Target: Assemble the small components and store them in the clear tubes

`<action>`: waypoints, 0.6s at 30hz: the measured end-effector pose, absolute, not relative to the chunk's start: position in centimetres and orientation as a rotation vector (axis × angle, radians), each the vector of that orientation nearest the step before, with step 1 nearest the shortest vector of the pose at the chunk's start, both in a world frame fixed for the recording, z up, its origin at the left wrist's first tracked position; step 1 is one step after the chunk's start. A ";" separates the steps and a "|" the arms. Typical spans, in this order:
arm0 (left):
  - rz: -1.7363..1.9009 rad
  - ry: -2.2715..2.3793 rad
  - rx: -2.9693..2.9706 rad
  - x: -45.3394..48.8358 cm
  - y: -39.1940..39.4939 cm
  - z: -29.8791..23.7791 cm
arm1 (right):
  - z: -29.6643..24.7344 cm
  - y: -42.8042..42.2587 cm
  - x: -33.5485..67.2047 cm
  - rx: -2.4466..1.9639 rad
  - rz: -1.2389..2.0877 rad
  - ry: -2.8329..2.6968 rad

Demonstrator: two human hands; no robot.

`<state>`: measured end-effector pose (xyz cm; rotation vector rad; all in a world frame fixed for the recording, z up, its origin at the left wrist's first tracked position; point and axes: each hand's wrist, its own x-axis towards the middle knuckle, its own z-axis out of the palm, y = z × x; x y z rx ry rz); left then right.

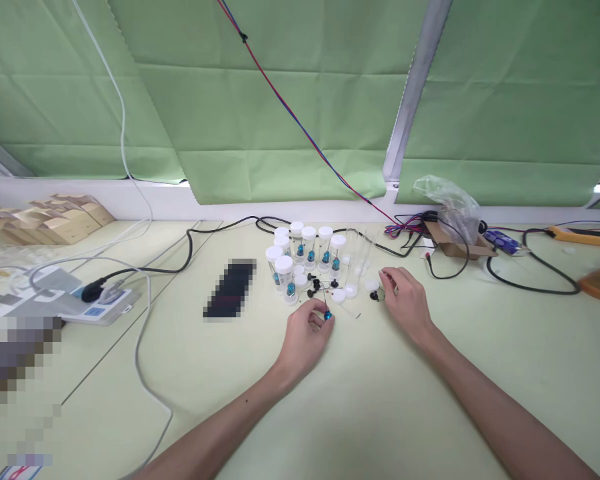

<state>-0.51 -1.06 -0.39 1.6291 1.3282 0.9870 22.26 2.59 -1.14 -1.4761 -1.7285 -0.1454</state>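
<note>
My left hand pinches a small blue part with a thin metal rod that points upward, just above the table. My right hand is closed beside a white cap and a black round-headed piece; what its fingertips hold, if anything, is too small to make out. Between the hands lie several black pieces, another white cap and a bent thin wire. Behind the left hand, several clear tubes with white lids stand upright, blue parts inside. Clear tubes without lids stand farther right.
A dark pixelated rectangle lies left of the tubes. Farther left are a power strip, a white cable and cardboard pieces. At the right back, a cardboard box with a plastic bag sits among black cables.
</note>
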 end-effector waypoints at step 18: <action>1.017 1.263 1.506 -0.5 -0.8 -0.7 | -1.2 4.2 25.6 -1.503 -0.037 -2.002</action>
